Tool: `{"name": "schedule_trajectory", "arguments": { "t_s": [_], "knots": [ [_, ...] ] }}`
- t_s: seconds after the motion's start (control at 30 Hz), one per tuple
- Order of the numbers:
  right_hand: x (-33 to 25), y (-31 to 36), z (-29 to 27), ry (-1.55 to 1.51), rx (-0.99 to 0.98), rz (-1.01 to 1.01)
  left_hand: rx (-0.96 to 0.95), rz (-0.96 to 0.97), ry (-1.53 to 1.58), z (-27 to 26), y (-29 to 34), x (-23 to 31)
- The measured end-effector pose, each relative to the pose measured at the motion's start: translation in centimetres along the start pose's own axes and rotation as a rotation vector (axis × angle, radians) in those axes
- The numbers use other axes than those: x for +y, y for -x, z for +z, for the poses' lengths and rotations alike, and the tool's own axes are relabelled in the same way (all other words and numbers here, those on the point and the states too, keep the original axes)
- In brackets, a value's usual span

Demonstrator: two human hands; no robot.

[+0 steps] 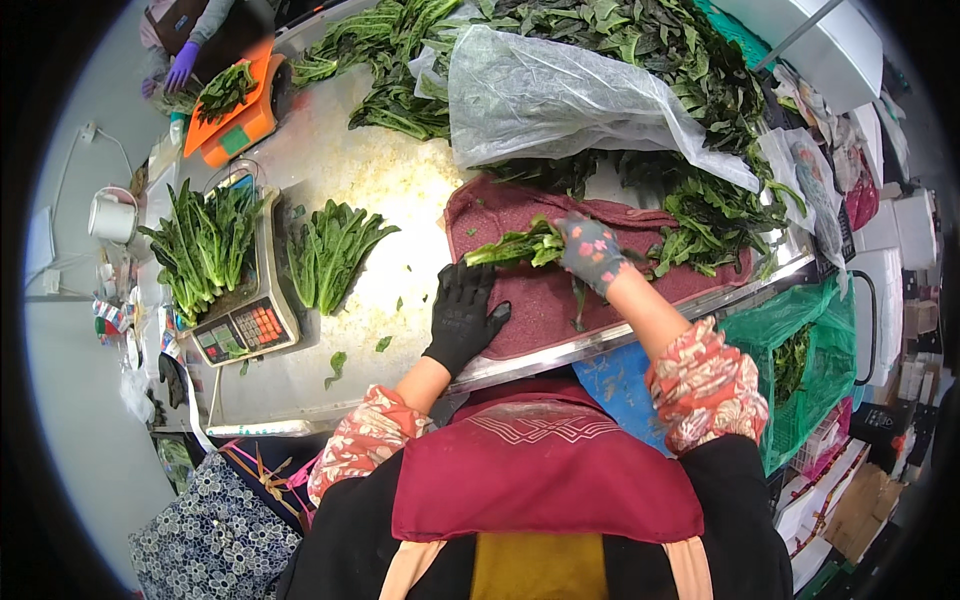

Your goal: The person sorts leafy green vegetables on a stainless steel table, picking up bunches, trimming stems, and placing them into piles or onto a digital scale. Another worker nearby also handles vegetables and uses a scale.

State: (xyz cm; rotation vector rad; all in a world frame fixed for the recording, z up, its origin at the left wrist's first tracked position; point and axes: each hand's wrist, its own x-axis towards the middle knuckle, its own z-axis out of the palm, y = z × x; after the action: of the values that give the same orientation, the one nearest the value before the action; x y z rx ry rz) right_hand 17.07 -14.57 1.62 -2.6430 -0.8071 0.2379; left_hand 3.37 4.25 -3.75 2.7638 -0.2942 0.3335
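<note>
My right hand [592, 250], in a grey glove with pink patches, is closed around the end of a small leafy green bunch [516, 246]. The bunch lies sideways over a dark red towel [540, 312], its other end pointing toward my left hand. Gloved in black, my left hand [464, 312] rests at the towel's left edge with thumb and fingers apart, and nothing shows in it. Its fingertips lie just below the bunch's end; whether they touch cannot be made out. A larger bunch of leafy greens [333, 255] lies on the metal table [300, 375] to the left.
Leafy greens sit on a scale [247, 330] at left. Beyond, another person's purple-gloved hand [182, 66] is near an orange scale [235, 125]. A big leaf heap [640, 35] lies at the back under clear plastic [560, 95]. A green bag [800, 350] hangs at right.
</note>
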Motion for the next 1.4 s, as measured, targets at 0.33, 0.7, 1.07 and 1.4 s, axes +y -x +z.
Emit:
{"name": "schedule_trajectory", "arguments": {
  "t_s": [0.33, 0.7, 1.07, 1.4],
  "knots": [
    [7.4, -1.5, -2.6, -0.192, 0.113, 0.001, 0.001, -0.018, 0.020, -0.9, -0.9, 0.7],
    [10.5, 9.6, -2.9, 0.290, -0.174, -0.010, -0.028, 0.069, -0.064, 2.7, -6.4, 5.2],
    [17.8, 11.3, -10.7, 0.055, 0.208, 0.139, -0.063, 0.086, -0.091, 2.7, -6.8, 6.2],
    [41.2, 36.8, -19.9, -0.054, 0.589, 0.851, 0.114, 0.094, 0.059, 3.6, -10.7, 10.6]
  ]
}}
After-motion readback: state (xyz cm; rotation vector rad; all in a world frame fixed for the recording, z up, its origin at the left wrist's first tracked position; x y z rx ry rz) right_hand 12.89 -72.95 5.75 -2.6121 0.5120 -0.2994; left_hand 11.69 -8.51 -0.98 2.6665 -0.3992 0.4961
